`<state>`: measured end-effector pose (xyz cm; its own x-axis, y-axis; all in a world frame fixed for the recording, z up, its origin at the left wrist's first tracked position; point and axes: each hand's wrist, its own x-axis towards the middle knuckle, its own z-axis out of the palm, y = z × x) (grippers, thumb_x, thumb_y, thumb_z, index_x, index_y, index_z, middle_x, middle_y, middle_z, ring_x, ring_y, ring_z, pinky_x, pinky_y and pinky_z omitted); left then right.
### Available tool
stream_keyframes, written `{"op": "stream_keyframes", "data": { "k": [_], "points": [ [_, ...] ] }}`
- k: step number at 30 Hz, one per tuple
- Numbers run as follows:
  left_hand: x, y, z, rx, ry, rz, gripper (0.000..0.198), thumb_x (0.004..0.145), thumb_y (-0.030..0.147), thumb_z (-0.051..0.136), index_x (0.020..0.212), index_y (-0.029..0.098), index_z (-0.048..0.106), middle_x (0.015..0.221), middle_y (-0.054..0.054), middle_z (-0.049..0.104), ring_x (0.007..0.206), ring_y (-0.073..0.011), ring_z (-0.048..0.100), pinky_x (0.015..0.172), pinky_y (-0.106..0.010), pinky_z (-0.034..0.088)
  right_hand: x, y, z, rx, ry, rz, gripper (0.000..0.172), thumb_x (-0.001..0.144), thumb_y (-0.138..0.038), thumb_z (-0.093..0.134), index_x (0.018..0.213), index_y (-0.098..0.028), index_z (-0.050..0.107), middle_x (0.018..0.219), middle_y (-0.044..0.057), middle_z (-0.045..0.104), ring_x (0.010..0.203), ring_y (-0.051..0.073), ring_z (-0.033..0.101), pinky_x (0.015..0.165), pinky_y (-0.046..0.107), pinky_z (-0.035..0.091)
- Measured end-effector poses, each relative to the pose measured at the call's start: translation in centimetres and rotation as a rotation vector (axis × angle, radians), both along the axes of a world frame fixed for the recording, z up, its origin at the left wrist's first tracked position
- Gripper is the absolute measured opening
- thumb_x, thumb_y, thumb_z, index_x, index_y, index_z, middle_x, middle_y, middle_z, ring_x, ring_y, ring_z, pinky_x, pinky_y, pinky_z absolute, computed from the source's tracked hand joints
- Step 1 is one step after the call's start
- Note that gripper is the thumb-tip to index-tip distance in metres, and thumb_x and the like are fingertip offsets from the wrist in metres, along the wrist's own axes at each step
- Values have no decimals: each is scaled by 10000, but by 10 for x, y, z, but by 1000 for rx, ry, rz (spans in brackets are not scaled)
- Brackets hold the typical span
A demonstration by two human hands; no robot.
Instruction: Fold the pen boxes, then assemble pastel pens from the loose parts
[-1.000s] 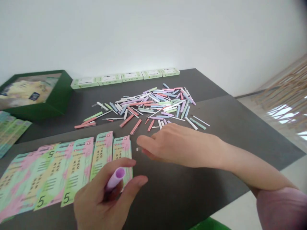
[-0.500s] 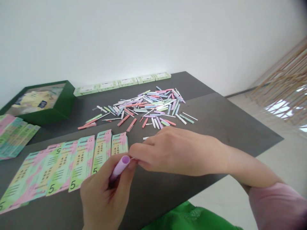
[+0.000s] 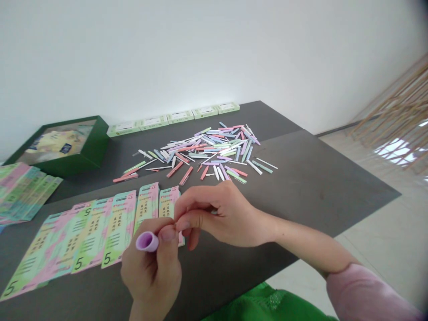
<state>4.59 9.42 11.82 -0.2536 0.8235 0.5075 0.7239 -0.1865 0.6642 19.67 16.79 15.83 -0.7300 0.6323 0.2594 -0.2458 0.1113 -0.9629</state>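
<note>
A hollow purple tube [image 3: 147, 241], perhaps a pen cap or barrel, is gripped in my left hand [image 3: 152, 267], its round opening turned toward me. My right hand [image 3: 217, 216] has its thumb and forefinger pinched together against the left fingertips. Whatever lies in that pinch is too small to make out. Under and beside the hands are printed pastel cards [image 3: 118, 227], some marked with a 5. Beyond them spreads a loose pile of coloured pen parts [image 3: 207, 149] in white, purple, red, green and blue, with thin white sticks among them.
A dark green box [image 3: 90, 151] with yellow packets [image 3: 58, 141] inside stands at the back left. Stacked pastel cards [image 3: 28, 191] lean in front of it. Several flat light-green boxes [image 3: 152, 122] line the wall. The grey table [image 3: 317, 178] ends at the right.
The purple tube has tipped so its opening faces me more, lower and further left. My right hand has turned, its thumb now showing against the forefinger. The view has shifted slightly.
</note>
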Motion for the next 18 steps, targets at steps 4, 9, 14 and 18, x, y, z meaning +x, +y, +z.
{"op": "stream_keyframes", "data": {
  "k": [4,9,14,18],
  "points": [
    [-1,6,4,65,-56,-16,323,911,456,487,763,201,620,539,38,584,484,-108,518,475,-230,411,-4,-1,-1,139,-63,-156,78,906,-160,493,839,-170,532,670,-44,590,522,44,623,487,113,464],
    [-11,17,8,-2,228,-81,249,906,380,482,759,232,619,467,82,561,388,-92,491,436,-215,332,9,5,14,359,-183,-304,130,917,-115,466,833,-166,550,665,-59,578,508,21,609,500,97,417],
    [-16,24,7,132,418,-140,293,949,379,439,756,237,607,468,68,584,380,-109,519,438,-244,291,26,2,39,636,-319,-439,159,946,-151,460,834,-181,569,657,-70,610,526,8,574,544,112,392],
    [-13,22,8,171,472,-120,333,968,392,403,749,231,595,454,56,552,385,-119,512,439,-268,252,28,-5,46,888,-424,-420,154,965,-178,439,912,-203,582,771,-42,693,646,43,596,595,148,402]
  ]
}}
